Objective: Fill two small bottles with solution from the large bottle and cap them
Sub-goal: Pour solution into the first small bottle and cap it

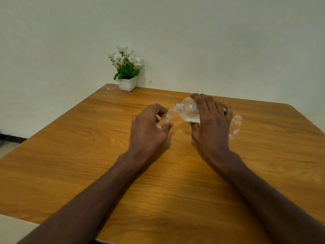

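My right hand (212, 120) grips the large clear bottle (188, 110), tipped to the left, with its open mouth against the mouth of a small clear bottle (167, 118). My left hand (149, 127) holds that small bottle, tilted toward the large one. Clear liquid lies in the lower side of the large bottle. A second small bottle (235, 126), uncapped and with a red label, stands upright on the wooden table (158, 182) just right of my right hand. No caps are visible.
A white pot with artificial white flowers (127, 71) stands at the table's far left corner by the wall. A small pale scrap (110, 88) lies beside it. The table's left edge drops to the floor.
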`<state>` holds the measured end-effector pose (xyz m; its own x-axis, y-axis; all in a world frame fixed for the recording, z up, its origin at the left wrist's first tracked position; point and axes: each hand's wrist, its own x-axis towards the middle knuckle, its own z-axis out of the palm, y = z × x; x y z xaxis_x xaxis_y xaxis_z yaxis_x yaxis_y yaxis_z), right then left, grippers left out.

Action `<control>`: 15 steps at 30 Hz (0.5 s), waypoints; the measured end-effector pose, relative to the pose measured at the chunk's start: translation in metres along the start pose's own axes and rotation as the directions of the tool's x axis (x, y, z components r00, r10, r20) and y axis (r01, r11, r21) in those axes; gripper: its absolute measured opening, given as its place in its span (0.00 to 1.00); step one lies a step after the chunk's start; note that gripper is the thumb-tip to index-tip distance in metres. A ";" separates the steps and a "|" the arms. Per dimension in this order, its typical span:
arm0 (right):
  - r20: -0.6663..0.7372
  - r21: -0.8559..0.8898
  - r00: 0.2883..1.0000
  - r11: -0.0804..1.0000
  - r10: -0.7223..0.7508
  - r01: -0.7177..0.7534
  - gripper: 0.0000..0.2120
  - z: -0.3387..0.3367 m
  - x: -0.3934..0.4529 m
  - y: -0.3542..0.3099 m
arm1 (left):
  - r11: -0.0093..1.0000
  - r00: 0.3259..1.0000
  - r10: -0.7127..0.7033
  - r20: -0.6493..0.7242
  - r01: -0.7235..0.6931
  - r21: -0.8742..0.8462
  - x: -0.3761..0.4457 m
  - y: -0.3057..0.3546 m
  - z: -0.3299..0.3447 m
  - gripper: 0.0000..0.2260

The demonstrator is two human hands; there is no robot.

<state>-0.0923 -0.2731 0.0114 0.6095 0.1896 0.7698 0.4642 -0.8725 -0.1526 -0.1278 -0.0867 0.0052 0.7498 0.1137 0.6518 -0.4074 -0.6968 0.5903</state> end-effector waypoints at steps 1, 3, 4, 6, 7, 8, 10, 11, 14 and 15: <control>-0.004 -0.001 1.000 1.000 0.000 0.000 0.41 0.000 0.000 0.000 | 1.000 1.000 -0.002 -0.001 0.002 0.004 0.000 0.000 0.000 0.14; -0.009 0.001 1.000 1.000 0.002 -0.002 0.41 0.000 0.000 -0.001 | 1.000 1.000 -0.005 0.005 0.005 0.010 0.000 0.000 0.000 0.15; -0.011 0.001 1.000 1.000 0.000 0.000 0.41 0.000 0.000 -0.001 | 1.000 1.000 -0.003 0.008 0.003 0.011 0.000 0.000 0.000 0.15; -0.013 -0.003 1.000 1.000 -0.007 0.007 0.41 -0.001 0.000 -0.001 | 1.000 1.000 -0.003 0.007 0.003 0.015 0.000 0.001 0.000 0.15; -0.011 -0.004 1.000 1.000 -0.008 0.008 0.41 -0.001 0.000 -0.001 | 1.000 1.000 -0.002 0.003 0.002 0.017 0.000 0.002 0.000 0.15; -0.009 -0.002 1.000 1.000 -0.008 0.008 0.41 -0.001 0.001 -0.001 | 1.000 1.000 0.000 -0.001 0.000 0.018 0.000 0.002 0.000 0.15; -0.009 0.002 1.000 1.000 -0.003 0.003 0.41 -0.001 0.001 -0.002 | 1.000 1.000 0.002 -0.006 -0.002 0.020 0.001 0.003 -0.001 0.15; -0.012 0.005 1.000 1.000 -0.002 0.002 0.41 -0.001 0.001 -0.002 | 1.000 1.000 0.003 -0.009 -0.003 0.020 0.001 0.003 -0.001 0.15; -0.016 0.013 1.000 1.000 0.002 -0.002 0.41 -0.002 0.001 -0.002 | 1.000 1.000 0.009 -0.012 -0.009 0.018 0.001 0.004 -0.001 0.16; -0.017 0.015 1.000 1.000 0.002 -0.002 0.41 -0.002 0.002 -0.002 | 1.000 1.000 0.012 -0.013 -0.012 0.021 0.001 0.004 -0.001 0.16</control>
<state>-0.0938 -0.2721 0.0145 0.5992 0.1802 0.7800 0.4727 -0.8660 -0.1630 -0.1291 -0.0891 0.0086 0.7380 0.1147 0.6650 -0.4050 -0.7129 0.5725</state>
